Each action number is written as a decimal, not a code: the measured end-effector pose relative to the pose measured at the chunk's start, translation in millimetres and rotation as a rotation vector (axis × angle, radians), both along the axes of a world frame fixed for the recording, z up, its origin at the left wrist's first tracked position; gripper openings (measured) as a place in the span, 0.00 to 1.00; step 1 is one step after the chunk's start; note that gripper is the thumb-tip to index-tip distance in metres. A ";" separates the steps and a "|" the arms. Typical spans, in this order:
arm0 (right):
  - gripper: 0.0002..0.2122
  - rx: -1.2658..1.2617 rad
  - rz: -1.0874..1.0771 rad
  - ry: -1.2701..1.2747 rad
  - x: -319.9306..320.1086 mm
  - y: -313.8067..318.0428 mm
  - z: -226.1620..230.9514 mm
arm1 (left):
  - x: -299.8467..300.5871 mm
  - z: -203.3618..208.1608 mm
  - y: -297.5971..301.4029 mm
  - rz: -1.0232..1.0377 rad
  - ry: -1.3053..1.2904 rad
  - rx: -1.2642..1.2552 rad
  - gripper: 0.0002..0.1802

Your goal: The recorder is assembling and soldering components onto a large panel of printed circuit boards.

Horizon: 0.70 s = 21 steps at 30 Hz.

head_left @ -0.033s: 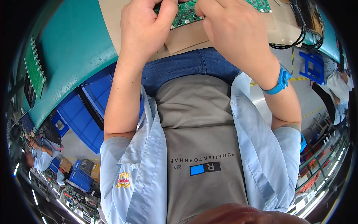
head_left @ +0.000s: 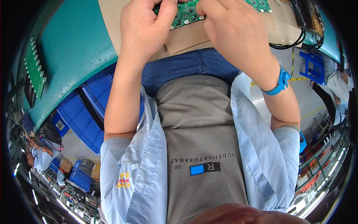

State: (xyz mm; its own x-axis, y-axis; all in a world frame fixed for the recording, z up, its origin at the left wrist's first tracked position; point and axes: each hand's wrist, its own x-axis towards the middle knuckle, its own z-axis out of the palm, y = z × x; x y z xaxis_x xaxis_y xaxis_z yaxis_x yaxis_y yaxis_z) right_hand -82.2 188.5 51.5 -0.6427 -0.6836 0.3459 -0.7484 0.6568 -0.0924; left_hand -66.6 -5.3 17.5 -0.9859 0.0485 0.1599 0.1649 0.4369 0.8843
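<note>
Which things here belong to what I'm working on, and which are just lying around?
Seemingly in use:
green circuit board, at both the left hand and right hand
brown sheet beneath it

Apparently just around:
second green board, far left
black cables, right
blue plastic containers, lower left

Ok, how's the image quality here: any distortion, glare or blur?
Head view: strong fisheye bending, the green tabletop curving toward the black rim; ceiling lights glaring as bright streaks near the lower corners; grey shirt fairly sharp and evenly lit.
</note>
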 end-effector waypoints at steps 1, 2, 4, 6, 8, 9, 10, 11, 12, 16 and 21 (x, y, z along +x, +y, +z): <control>0.02 -0.003 -0.004 -0.001 0.9 0.8 -0.2 | -0.3 -0.9 0.7 -0.004 -0.001 -0.003 0.05; 0.03 -0.071 -0.003 -0.017 2.9 1.5 0.5 | -0.3 -2.1 1.2 -0.005 0.007 0.022 0.05; 0.04 -0.207 0.002 -0.048 7.1 2.2 2.4 | -0.2 -4.2 1.8 -0.003 0.023 0.071 0.05; 0.05 -0.279 0.003 -0.065 7.1 2.3 0.3 | -0.5 -2.5 2.6 -0.004 0.029 0.091 0.05; 0.05 -0.455 0.085 -0.017 3.6 0.1 -7.5 | 2.1 7.3 4.0 -0.020 0.031 0.051 0.05; 0.05 -0.543 0.127 0.008 1.5 -1.0 -12.4 | 3.3 11.9 4.6 -0.027 0.033 0.030 0.06; 0.05 -0.630 0.168 0.034 -0.4 -1.1 -17.0 | 3.2 14.1 5.2 -0.034 0.035 0.010 0.06; 0.05 -0.633 0.167 0.036 -2.2 -0.6 -22.0 | 1.9 13.2 5.2 -0.035 0.036 0.007 0.06; 0.05 -0.611 0.166 0.053 -4.0 0.6 -28.5 | -0.2 10.0 5.3 -0.049 0.066 0.019 0.05; 0.06 -0.546 0.175 0.106 -7.8 3.4 -36.0 | -1.9 -3.2 3.6 -0.080 0.163 0.051 0.05; 0.07 -0.258 0.083 -0.116 0.9 6.3 -6.0 | 2.8 -9.0 2.7 -0.066 0.109 0.153 0.11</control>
